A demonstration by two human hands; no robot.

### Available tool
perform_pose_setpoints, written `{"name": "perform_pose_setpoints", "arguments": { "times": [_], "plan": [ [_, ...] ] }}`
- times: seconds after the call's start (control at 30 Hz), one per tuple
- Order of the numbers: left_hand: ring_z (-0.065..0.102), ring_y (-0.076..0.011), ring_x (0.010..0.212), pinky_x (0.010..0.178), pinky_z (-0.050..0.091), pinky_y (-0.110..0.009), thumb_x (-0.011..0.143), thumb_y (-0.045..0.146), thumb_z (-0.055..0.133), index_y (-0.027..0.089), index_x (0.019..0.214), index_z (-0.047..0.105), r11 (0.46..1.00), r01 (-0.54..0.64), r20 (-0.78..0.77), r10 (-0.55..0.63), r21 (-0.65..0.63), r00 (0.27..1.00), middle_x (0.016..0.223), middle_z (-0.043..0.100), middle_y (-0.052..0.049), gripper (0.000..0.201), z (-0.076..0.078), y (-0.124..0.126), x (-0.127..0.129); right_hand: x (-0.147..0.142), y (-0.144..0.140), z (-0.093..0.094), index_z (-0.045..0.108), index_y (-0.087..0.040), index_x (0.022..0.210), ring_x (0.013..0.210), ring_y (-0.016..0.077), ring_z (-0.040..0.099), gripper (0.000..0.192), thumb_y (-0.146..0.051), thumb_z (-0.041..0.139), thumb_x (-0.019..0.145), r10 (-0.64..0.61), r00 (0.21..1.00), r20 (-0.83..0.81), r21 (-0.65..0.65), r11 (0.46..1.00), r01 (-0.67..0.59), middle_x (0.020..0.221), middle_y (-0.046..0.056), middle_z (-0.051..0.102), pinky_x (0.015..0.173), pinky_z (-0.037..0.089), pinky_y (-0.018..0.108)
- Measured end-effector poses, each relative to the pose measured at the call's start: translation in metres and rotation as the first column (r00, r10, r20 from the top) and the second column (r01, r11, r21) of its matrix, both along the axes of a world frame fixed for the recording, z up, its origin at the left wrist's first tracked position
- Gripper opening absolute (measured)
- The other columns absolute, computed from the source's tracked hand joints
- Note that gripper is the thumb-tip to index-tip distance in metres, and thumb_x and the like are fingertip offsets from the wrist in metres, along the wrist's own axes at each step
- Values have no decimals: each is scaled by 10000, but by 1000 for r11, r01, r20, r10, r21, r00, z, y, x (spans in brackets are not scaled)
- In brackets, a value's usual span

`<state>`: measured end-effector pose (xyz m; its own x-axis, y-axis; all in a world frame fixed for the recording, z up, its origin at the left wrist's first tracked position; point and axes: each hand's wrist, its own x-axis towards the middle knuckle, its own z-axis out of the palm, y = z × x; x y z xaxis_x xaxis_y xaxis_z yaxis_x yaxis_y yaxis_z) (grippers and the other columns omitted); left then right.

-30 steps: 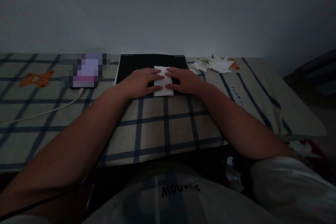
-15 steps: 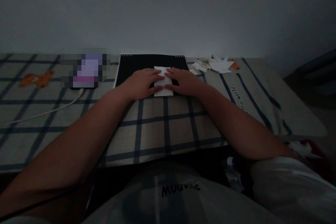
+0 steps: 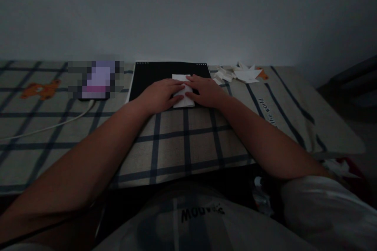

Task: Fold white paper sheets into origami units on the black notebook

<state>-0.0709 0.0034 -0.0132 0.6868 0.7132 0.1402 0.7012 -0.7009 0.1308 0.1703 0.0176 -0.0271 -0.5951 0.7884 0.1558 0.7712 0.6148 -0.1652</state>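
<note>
Left hand [image 3: 160, 94] and right hand [image 3: 208, 91] — each grip loosely splayed on folded white paper [image 3: 183, 102].

a piece of white paper [image 3: 188, 90], seemingly folded into a narrow rectangle, lies flat on the black sheet [image 3: 165, 70] close to its near edge. its long sides run away from the person. fingers of the left hand [image 3: 160, 95] and right hand [image 3: 209, 91] cover parts of both sides.

dim light | plain grey wall [image 3: 176, 15] | cloth-covered table [image 3: 172, 145] along it
</note>
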Motion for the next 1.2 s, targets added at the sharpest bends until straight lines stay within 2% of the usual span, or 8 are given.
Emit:
{"name": "perform_pose_setpoints", "arguments": {
  "times": [0.1,0.2,0.37,0.53,0.8,1.03,1.2],
  "plan": [
    [587,-322,1541,1301,453,-517,1105,480,415,185,1562,658,1000,-18,-3,18,-16,1000,1663,630,-127,595,0,-1,1,1,2,-1,586,-186,1667,1644,329,483,598,-427,478,1130,2,999,-38,5,1000,-2,1752,115,531,1332,420,561],
    [591,-325,1534,1309,447,-502,1105,475,406,143,1548,656,1000,-24,-7,24,-19,1000,1652,632,-158,607,2,-2,2,4,4,-2,607,-162,1647,1633,301,502,584,-400,459,1134,18,998,-55,5,1000,-18,1733,126,554,1351,402,518],
    [612,-335,1504,1295,469,-504,1121,448,343,119,1501,681,998,-52,-10,51,-26,999,1614,657,-180,605,4,-5,8,3,3,0,636,-115,1614,1597,332,546,572,-371,500,1120,13,1000,-12,-3,1000,-13,1700,164,585,1330,436,526],
    [649,-374,1439,1245,514,-550,1111,457,400,131,1460,698,995,-96,6,96,15,995,1549,700,-181,563,3,-9,14,-1,0,-3,667,-160,1587,1577,310,568,532,-346,515,1112,0,1000,-28,29,1000,1,1679,126,620,1330,442,512],
    [644,-348,1436,1238,513,-518,1111,441,397,157,1494,673,997,-75,-37,76,19,996,1536,701,-159,550,4,-8,15,-9,-5,-2,669,-180,1585,1587,320,552,511,-351,483,1142,-44,998,-42,29,999,45,1683,130,616,1308,457,530],
    [648,-365,1413,1205,534,-533,1093,452,455,168,1460,703,996,-92,-82,92,11,992,1511,708,-165,526,9,-6,15,3,5,-3,739,-202,1515,1513,286,635,464,-322,505,1133,-87,986,-139,10,996,89,1620,105,680,1282,491,486],
    [653,-345,1414,1212,527,-483,1106,457,464,163,1463,708,993,-113,-116,116,27,986,1518,710,-142,524,10,-8,18,8,8,-3,778,-227,1464,1462,303,671,429,-337,550,1117,-73,991,-114,4,997,74,1574,100,718,1261,508,504]
  ]
}}
